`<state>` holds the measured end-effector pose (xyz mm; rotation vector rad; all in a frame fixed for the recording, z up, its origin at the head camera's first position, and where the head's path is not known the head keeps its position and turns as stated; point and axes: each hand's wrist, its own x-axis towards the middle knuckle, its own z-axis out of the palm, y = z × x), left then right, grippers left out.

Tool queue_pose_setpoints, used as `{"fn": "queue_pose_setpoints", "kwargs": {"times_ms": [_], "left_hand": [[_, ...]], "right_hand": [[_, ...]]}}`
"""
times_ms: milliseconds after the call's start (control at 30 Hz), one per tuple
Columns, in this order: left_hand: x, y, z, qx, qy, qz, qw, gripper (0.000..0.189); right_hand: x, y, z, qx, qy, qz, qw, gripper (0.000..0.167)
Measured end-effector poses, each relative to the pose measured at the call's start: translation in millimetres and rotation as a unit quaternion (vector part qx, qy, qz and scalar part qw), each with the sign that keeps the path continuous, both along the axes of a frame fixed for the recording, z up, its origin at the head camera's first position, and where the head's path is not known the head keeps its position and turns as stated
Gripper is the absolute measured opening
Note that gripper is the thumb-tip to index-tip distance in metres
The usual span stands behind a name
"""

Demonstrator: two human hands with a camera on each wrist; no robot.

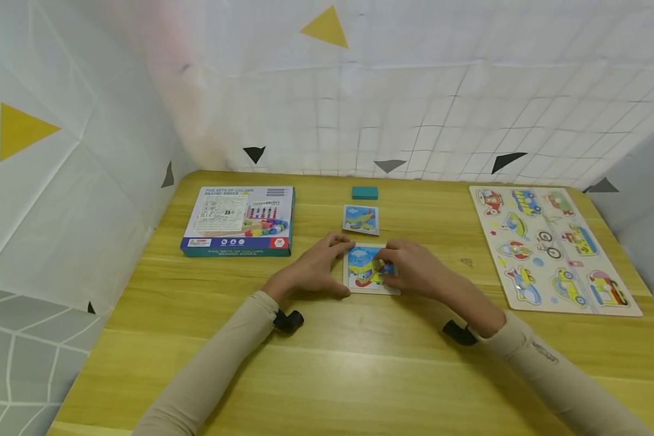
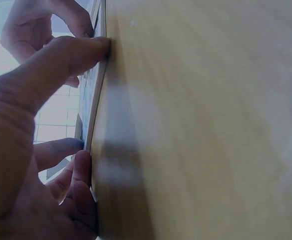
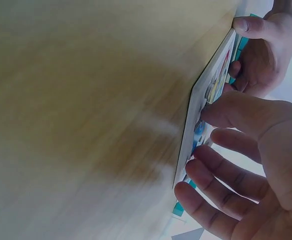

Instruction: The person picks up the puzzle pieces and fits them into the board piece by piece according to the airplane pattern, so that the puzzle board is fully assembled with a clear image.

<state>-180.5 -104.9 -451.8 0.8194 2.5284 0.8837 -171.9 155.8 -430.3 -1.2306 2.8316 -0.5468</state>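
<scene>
A small square picture puzzle (image 1: 366,286) with a pale border and a yellow plane on blue lies on the wooden table. My left hand (image 1: 317,266) holds its left side, thumb at the near corner and index finger at the far corner. In the left wrist view the thumb (image 2: 81,52) presses along the board's edge. Over the right half of the puzzle, my right hand (image 1: 418,267) pinches a puzzle piece (image 1: 380,266) between thumb and index finger, largely hidden by those fingers. Its other fingers (image 3: 220,197) are spread by the board's edge in the right wrist view.
A card (image 1: 361,220) with a yellow plane lies just beyond the puzzle, and a small teal block (image 1: 364,192) behind it. At the left is a beaded-boxes game box (image 1: 238,221). A wooden vehicle peg board (image 1: 556,251) lies at the right. White patterned sheeting (image 1: 392,109) hangs behind.
</scene>
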Motion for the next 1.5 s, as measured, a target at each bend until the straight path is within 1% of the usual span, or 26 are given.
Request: {"fn": "queue_pose_setpoints", "kwargs": {"times_ms": [100, 233, 500, 767, 967, 1233, 1500], "left_hand": [[-0.1, 0.1, 0.1, -0.001, 0.0, -0.001, 1.0, 0.102], [0.2, -0.5, 1.0, -0.005, 0.0, 0.002, 1.0, 0.103], [0.0, 0.0, 0.3, -0.002, -0.001, -0.001, 1.0, 0.102], [-0.5, 0.6, -0.1, -0.003, 0.0, 0.002, 1.0, 0.103], [-0.7, 0.7, -0.7, -0.005, 0.0, 0.002, 1.0, 0.103], [-0.6, 1.4, 1.1, -0.007, 0.002, -0.002, 1.0, 0.102], [-0.6, 0.2, 1.2, -0.013, 0.008, -0.001, 0.9999, 0.102]], "right_hand": [[1.8, 1.3, 0.9, -0.001, 0.013, 0.0, 0.9999, 0.032], [4.3, 2.3, 1.1, -0.008, 0.023, 0.004, 0.9997, 0.029], [6.3, 1.4, -0.7, -0.004, 0.017, 0.009, 0.9998, 0.021], [6.3, 1.1, -1.0, 0.001, 0.016, 0.003, 0.9999, 0.02], [6.0, 0.2, -0.5, 0.005, 0.008, -0.003, 1.0, 0.018], [4.9, -2.6, 1.1, 0.016, -0.002, -0.016, 0.9998, 0.016], [3.8, -3.9, 0.1, 0.009, 0.001, -0.011, 0.9999, 0.014]]}}
